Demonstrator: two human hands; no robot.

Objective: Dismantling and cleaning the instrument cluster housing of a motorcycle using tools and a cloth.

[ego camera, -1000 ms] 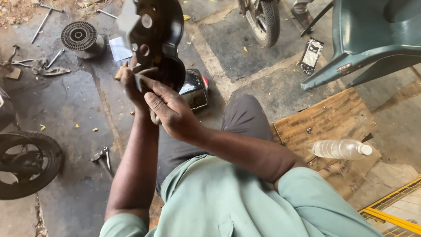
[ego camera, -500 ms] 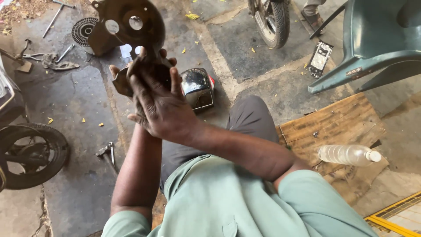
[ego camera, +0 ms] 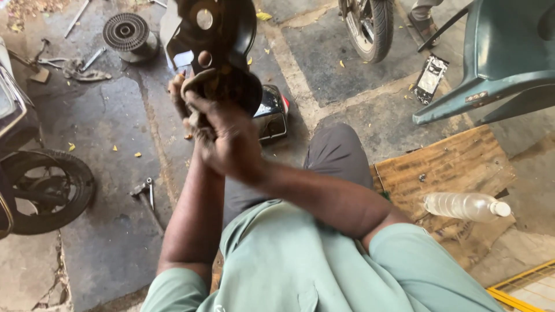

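Note:
I hold a dark, greasy metal engine part (ego camera: 222, 40) with round holes up in front of me, above the stained concrete floor. My right hand (ego camera: 222, 136) wraps over its lower end from the near side, fingers closed on it. My left hand (ego camera: 180, 95) is mostly hidden behind the right one and grips the same part from the left. Just behind the part, a black motorcycle lamp unit (ego camera: 272, 112) with a red edge lies on the floor.
A motorcycle wheel (ego camera: 43, 188) stands at the left, and another tyre (ego camera: 370, 26) at the top. Pliers (ego camera: 144, 188), loose tools (ego camera: 78, 66) and a round finned disc (ego camera: 127, 32) lie on the floor. At right are a green plastic chair (ego camera: 497, 58), a wooden board (ego camera: 445, 173) and a clear bottle (ego camera: 465, 205).
The metal part has turned in my hands and its plate end has swung right. My right hand shifted its grip lower over the part. The view drifted slightly.

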